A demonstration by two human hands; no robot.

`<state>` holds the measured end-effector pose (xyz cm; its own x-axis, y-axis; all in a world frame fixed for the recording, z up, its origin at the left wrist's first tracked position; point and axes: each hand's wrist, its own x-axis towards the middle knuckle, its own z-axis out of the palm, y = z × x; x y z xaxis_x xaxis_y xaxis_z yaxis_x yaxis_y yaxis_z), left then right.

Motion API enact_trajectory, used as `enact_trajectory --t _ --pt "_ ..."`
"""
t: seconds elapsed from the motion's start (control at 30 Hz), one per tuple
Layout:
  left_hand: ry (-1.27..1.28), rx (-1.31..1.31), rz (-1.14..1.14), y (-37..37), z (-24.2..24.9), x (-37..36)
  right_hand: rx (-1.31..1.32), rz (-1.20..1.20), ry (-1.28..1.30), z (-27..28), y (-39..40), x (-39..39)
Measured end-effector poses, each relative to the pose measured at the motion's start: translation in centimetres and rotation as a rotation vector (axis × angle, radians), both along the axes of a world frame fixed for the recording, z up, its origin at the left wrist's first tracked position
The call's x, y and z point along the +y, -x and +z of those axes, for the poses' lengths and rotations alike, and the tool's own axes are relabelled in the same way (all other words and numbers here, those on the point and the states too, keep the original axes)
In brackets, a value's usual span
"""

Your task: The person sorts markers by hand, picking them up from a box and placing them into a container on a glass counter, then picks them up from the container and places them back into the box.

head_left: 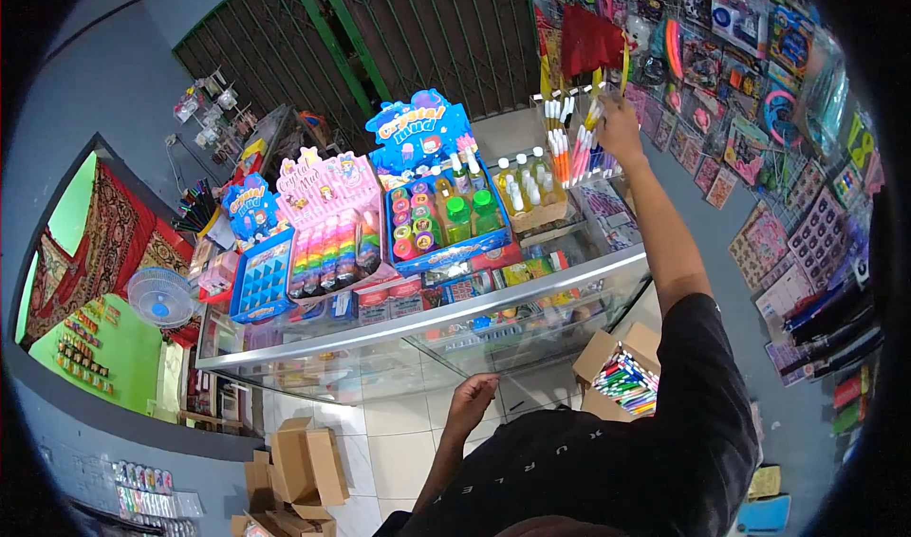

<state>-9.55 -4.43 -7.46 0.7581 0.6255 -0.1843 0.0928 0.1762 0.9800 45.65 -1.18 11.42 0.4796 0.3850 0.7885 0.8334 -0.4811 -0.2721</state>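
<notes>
Reaching over the glass display counter (493, 311), my right hand (619, 124) is at the top of a clear holder of pens and markers (581, 148). Its fingers are closed at the upper right of the holder; what they hold is too small to name. My left hand (474, 395) hangs in front of the counter with its fingers curled together and nothing visible in them. Left of the holder stands a basket of small bottles with white caps (531, 195), beside a blue "Crystal mud" display box (446, 205).
A pink display box (332, 224) and a blue one (261, 262) stand further left on the counter. An open carton of pens (626, 382) sits on the floor at right, more cartons (306, 461) at lower left. Hanging packets (740, 148) cover the right wall.
</notes>
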Motion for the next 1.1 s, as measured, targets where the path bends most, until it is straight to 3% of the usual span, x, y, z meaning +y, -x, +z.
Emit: enact_trajectory --t 0.27,0.83,1.0,1.07,1.1 --pt "0.003 -0.028 -0.001 1.4 0.1 0.5 0.194 0.064 0.201 1.8 -3.7 2.7" --pt "0.037 -0.002 -0.002 2.0 -0.9 0.8 0.241 0.033 0.377 2.2 -10.6 6.9" --pt "-0.056 0.071 -0.027 1.3 0.4 0.9 0.309 0.096 -0.049 1.8 -9.7 5.7" --pt "-0.131 0.13 -0.07 0.9 0.0 1.1 0.365 0.149 -0.25 4.0 -3.6 3.1" --pt "-0.059 0.142 -0.05 0.6 -1.6 1.3 0.207 0.184 -0.349 3.6 -2.0 2.3"
